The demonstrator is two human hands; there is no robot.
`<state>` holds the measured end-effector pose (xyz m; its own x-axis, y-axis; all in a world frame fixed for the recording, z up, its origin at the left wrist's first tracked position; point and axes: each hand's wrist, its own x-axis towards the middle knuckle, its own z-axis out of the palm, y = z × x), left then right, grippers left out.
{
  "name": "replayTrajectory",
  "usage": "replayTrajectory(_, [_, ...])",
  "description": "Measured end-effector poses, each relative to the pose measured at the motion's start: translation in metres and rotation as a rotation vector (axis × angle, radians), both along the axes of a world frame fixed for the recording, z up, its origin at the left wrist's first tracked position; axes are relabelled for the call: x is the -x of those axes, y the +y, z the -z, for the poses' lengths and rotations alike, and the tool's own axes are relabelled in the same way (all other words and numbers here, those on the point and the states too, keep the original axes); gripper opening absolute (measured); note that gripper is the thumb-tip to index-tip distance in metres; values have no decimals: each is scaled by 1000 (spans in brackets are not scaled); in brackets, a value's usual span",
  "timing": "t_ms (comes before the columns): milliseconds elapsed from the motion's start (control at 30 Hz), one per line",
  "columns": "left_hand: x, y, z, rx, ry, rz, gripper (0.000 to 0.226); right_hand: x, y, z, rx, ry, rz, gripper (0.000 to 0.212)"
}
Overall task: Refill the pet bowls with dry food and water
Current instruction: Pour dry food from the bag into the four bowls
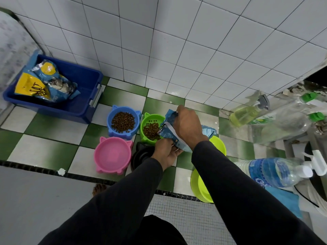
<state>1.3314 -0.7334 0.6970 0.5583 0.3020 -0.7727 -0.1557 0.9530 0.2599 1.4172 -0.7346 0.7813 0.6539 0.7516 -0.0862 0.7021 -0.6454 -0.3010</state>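
- Head view: a crinkled blue foil food bag (178, 131) is tipped over the green bowl (152, 128), its mouth at the bowl's right rim.
- The right hand (187, 125) grips the bag's top edge from above; the left hand (166, 152) holds its lower end from beneath, fingers curled round the foil. Both arms wear dark, matte sleeves.
- The green bowl is glossy plastic, round with two small cat-ear points, and holds a heap of brown, pebble-like kibble (151, 130).
- Just left of the green bowl stands a blue bowl (123, 122) of the same eared shape, also filled with kibble.
- Below and left of the green bowl sits a pink eared bowl (113, 157) with no kibble; whether it holds water I cannot tell.
- Just below the green bowl a black bowl (141, 155) is partly hidden by the left hand.
- Right of the green bowl, two smooth lime bowls (219, 144) peek out behind the right arm.
- Far left of the green bowl, a deep blue plastic bin (85, 96) holds more shiny bags.
- Well right of the green bowl lies a clear ribbed water bottle (276, 171).
- All rest on a green-and-white checked tile floor (53, 135).
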Motion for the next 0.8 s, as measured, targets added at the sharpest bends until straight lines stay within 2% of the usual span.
replayTrajectory(167, [0, -1, -1, -11, -28, 22, 28, -2, 1, -2, -3, 3, 3, 37])
replayTrajectory(533, [1, 3, 1, -8, -12, 40, 27, -3, 1, -1, -14, -4, 21, 48])
replayTrajectory(800, [3, 2, 1, -2, -9, 32, 28, -4, -1, -2, -33, -14, 29, 37])
